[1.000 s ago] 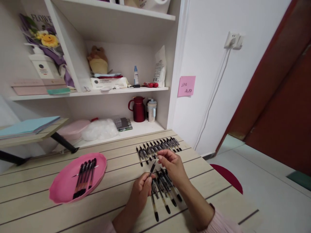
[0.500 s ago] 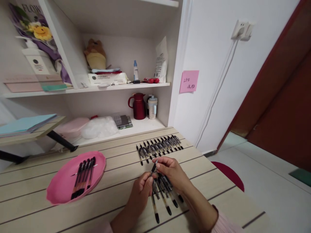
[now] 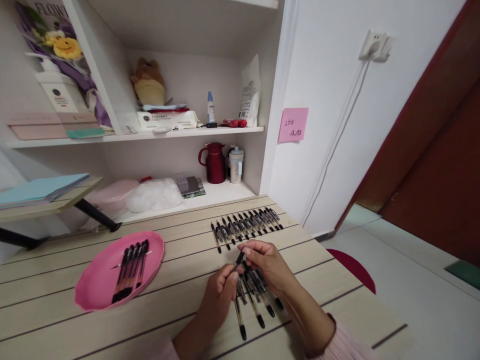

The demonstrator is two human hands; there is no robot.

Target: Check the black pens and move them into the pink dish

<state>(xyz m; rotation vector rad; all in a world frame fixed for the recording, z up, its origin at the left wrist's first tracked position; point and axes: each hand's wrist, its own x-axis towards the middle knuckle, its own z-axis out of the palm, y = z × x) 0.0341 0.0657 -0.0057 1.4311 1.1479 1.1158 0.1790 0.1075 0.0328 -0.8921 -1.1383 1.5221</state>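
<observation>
Between my two hands is a dark pen (image 3: 239, 257), held tilted above the table. My left hand (image 3: 221, 290) is closed around its lower part, and my right hand (image 3: 264, 262) pinches its upper end with thumb and fingertips. Much of the pen is hidden by the fingers. Beneath and beside my right hand lie several clear-barrelled pens with black ends (image 3: 258, 305), partly covered by the hands. Farther back, a row of similar pens (image 3: 245, 227) lies side by side on the wood-look table (image 3: 180, 295).
At the left, a pink scalloped tray (image 3: 90, 280) holds several black pens (image 3: 131, 267). A black-legged stand (image 3: 95, 215) rises at the table's left. Behind are white shelves (image 3: 180, 136) with a red jug (image 3: 215, 164) and a cup (image 3: 236, 165). A dark red seat (image 3: 350, 267) is at the right.
The view has shifted slightly. Both hands keep hold of the pen in nearly the same place; the right fingertips have moved a little at its upper end.
</observation>
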